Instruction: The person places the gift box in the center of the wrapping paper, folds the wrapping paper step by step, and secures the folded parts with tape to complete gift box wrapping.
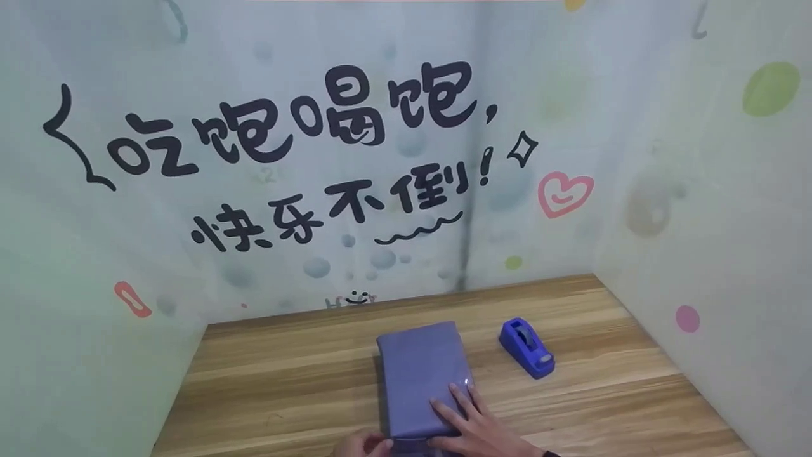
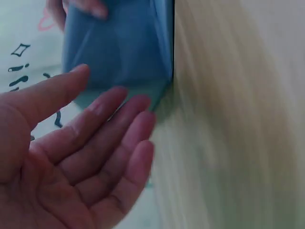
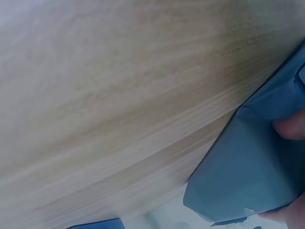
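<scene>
we saw a box wrapped in blue-purple paper (image 1: 422, 374) lying flat on the wooden table (image 1: 285, 387), near the front edge and roughly at the middle of it. our right hand (image 1: 472, 425) rested on the near right part of the box's top, its fingers (image 1: 451, 412) straight and spread, pressing the paper down and gripping nothing. in the right wrist view the wrapped box (image 3: 248, 176) showed with a fingertip (image 3: 288, 128) against the paper.

our left hand (image 1: 361, 444) sat at the near left corner of the box, at the bottom edge of the head view. in the left wrist view the left hand (image 2: 71, 162) was relaxed and flat, its fingers straight, just beside the box (image 2: 119, 47); we could not tell whether they touched it.

a blue tape dispenser (image 1: 526, 348) stood on the table to the right of the box, apart from it.
</scene>
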Tool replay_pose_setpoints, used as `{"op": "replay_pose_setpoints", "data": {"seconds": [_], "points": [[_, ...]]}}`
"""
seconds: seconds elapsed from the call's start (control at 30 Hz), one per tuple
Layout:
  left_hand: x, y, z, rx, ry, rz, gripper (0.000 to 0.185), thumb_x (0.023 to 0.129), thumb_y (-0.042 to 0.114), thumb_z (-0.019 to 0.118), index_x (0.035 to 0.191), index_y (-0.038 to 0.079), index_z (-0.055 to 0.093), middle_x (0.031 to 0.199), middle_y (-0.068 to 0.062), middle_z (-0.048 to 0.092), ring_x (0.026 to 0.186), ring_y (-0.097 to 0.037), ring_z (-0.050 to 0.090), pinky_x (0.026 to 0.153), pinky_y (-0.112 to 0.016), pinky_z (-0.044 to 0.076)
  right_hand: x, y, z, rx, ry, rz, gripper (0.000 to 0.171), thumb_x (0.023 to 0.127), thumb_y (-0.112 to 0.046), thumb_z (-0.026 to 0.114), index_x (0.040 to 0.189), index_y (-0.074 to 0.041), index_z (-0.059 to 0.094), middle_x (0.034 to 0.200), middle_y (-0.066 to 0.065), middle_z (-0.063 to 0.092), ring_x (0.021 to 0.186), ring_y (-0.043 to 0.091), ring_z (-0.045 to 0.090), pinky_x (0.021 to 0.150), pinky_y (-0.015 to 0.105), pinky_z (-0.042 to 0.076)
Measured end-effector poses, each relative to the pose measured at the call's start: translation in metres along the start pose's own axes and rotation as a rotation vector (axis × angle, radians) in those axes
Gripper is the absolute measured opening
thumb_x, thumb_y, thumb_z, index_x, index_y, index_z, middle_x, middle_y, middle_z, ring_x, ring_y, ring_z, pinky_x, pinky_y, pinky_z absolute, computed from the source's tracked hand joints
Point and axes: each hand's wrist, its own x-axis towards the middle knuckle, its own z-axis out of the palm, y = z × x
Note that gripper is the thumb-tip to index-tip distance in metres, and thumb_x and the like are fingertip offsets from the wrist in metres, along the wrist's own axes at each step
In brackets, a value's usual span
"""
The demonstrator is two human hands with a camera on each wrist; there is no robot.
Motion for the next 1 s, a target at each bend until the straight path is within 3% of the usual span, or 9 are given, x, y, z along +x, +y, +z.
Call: {"op": "replay_pose_setpoints", "data": {"seconds": [0.07, 0.17, 0.27, 0.3, 0.53, 0.67, 0.87, 1.0], "points": [[0.003, -0.001, -0.005, 0.054, 0.017, 0.063, 0.035, 0.084, 0.028, 0.061, 0.093, -0.005, 0.065, 0.080, -0.013, 0.069, 0.073, -0.021, 0.065, 0.064, -0.030, 0.050, 0.000, 0.000, 0.000, 0.002, -0.003, 0.000, 0.041, 0.087, -0.061, 0.038, 0.122, -0.042, 0.047, 0.142, 0.012, 0.036, 0.119, 0.049, 0.040, 0.106, 0.052, -0.016], [0.006, 0.000, -0.006, 0.169, 0.046, 0.144, 0.031, 0.083, 0.028, 0.063, 0.088, -0.002, 0.069, 0.076, -0.010, 0.070, 0.067, -0.016, 0.065, 0.059, -0.025, 0.048, -0.001, 0.001, -0.002, 0.014, -0.025, 0.004, 0.042, 0.087, -0.062, 0.037, 0.123, -0.043, 0.046, 0.143, 0.012, 0.034, 0.121, 0.049, 0.038, 0.103, 0.062, 0.008], [0.008, 0.000, -0.006, 0.223, 0.052, 0.157, 0.031, 0.081, 0.031, 0.064, 0.083, 0.001, 0.071, 0.073, -0.007, 0.070, 0.063, -0.011, 0.063, 0.056, -0.023, 0.046, -0.001, 0.002, -0.003, 0.031, -0.054, 0.007, 0.045, 0.086, -0.063, 0.035, 0.125, -0.043, 0.045, 0.144, 0.012, 0.032, 0.122, 0.049, 0.037, 0.089, 0.061, 0.031], [0.009, 0.000, -0.005, 0.228, 0.053, 0.147, 0.031, 0.081, 0.032, 0.064, 0.082, 0.002, 0.071, 0.071, -0.005, 0.070, 0.062, -0.010, 0.061, 0.055, -0.023, 0.045, -0.001, 0.002, -0.003, 0.038, -0.062, 0.007, 0.046, 0.086, -0.064, 0.035, 0.126, -0.043, 0.044, 0.144, 0.012, 0.032, 0.122, 0.049, 0.036, 0.086, 0.062, 0.033], [0.021, -0.002, 0.005, 0.233, 0.042, 0.088, 0.035, 0.074, 0.039, 0.069, 0.063, 0.007, 0.067, 0.056, 0.001, 0.061, 0.051, -0.005, 0.050, 0.047, -0.023, 0.039, -0.001, 0.002, -0.003, 0.009, -0.059, -0.010, 0.052, 0.085, -0.066, 0.034, 0.132, -0.043, 0.038, 0.144, 0.014, 0.031, 0.121, 0.049, 0.037, 0.091, 0.063, 0.031], [0.024, -0.002, 0.010, 0.211, 0.007, 0.013, 0.041, 0.071, 0.048, 0.070, 0.055, 0.011, 0.060, 0.050, 0.007, 0.049, 0.047, -0.006, 0.040, 0.043, -0.023, 0.032, -0.001, 0.001, -0.003, 0.006, -0.060, -0.017, 0.058, 0.084, -0.068, 0.034, 0.137, -0.043, 0.032, 0.142, 0.015, 0.034, 0.119, 0.050, 0.039, 0.085, 0.063, 0.037], [0.026, 0.004, 0.013, 0.300, 0.051, -0.065, 0.047, 0.064, 0.057, 0.071, 0.050, 0.015, 0.054, 0.047, 0.009, 0.040, 0.044, -0.007, 0.035, 0.042, -0.025, 0.029, 0.002, 0.002, -0.007, -0.013, -0.117, -0.019, 0.061, 0.083, -0.070, 0.032, 0.139, -0.045, 0.026, 0.138, 0.014, 0.037, 0.115, 0.050, 0.044, 0.079, 0.063, 0.042], [0.027, 0.007, 0.013, 0.329, 0.044, -0.061, 0.050, 0.063, 0.061, 0.069, 0.049, 0.016, 0.050, 0.047, 0.010, 0.035, 0.044, -0.007, 0.033, 0.042, -0.025, 0.027, 0.002, 0.005, -0.011, -0.041, -0.171, -0.023, 0.059, 0.084, -0.070, 0.027, 0.138, -0.046, 0.026, 0.139, 0.011, 0.035, 0.117, 0.046, 0.045, 0.080, 0.061, 0.043]]}}
